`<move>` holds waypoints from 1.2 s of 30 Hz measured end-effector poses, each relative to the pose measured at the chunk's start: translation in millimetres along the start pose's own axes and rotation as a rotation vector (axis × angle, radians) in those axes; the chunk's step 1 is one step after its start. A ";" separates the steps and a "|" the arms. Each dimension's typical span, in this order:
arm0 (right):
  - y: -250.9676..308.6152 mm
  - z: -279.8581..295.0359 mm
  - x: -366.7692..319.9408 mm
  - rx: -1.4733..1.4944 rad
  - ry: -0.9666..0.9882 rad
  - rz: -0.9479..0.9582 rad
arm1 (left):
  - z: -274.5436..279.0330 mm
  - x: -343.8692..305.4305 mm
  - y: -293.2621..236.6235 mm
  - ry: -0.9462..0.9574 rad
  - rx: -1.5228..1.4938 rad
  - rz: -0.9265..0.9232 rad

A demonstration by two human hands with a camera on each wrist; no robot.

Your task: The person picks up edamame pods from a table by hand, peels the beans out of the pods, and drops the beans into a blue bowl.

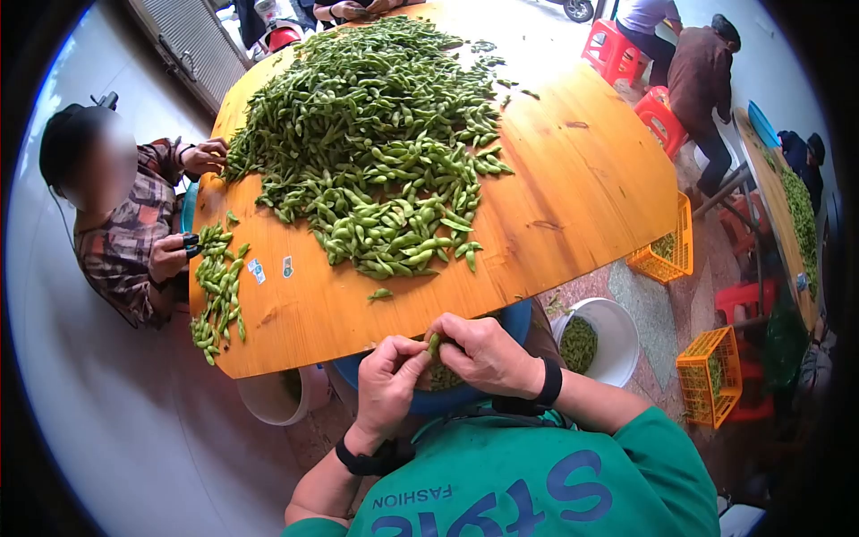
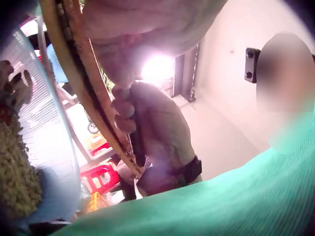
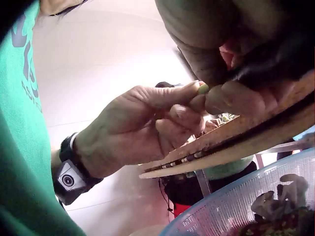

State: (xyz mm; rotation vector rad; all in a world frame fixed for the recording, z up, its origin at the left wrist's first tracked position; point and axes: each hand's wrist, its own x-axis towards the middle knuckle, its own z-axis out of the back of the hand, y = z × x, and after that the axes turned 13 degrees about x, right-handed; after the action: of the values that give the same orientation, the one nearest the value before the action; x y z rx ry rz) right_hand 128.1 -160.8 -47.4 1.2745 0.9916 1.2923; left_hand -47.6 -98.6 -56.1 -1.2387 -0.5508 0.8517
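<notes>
Over blue basin [image 1: 522, 315]: fingers of left hand [image 1: 386, 383] and right hand [image 1: 484, 354] pinch one pod [image 1: 434, 343]; green shirt [image 1: 573, 447] reads "FASHION".

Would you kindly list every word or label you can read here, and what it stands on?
"FASHION": on the green shirt.
Large letters beside it: cut off, perhaps "style".
Two stickers on the table: too small to read.

Table edge: tight near, open right.
Left hand [image 1: 386, 380] and right hand [image 1: 483, 353] pinch a pod [image 1: 434, 344] between table [image 1: 586, 179] rim and blue basin [image 1: 517, 315]. Pod pile [image 1: 376, 134] blocks the middle; bare wood right of it and in front.
</notes>
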 end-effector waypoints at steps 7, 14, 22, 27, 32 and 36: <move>-5.8 2.2 -2.0 0.089 0.019 -0.103 | 5.9 3.2 4.0 0.244 -0.505 0.303; -1.1 6.0 -6.2 0.054 -0.016 -0.087 | -0.3 0.0 -1.5 0.147 -0.355 0.239; -7.3 5.7 -7.9 -0.027 -0.007 -0.032 | -3.4 -0.6 -6.1 0.130 0.002 0.115; -3.2 6.7 -6.5 0.015 -0.031 -0.001 | -4.0 0.7 -5.8 0.142 -0.230 0.227; -4.9 8.7 -5.6 0.028 -0.036 0.063 | -1.1 2.5 -5.7 0.193 -0.154 0.221; -6.0 12.7 -5.0 -0.073 0.013 0.162 | 8.3 7.1 4.8 0.398 -0.379 0.356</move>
State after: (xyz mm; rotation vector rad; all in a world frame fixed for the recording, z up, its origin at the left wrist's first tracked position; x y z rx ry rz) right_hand 140.9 -166.2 -52.8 1.3132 0.8564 1.4488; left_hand -51.1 -87.5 -59.1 -1.8404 -0.1704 0.7818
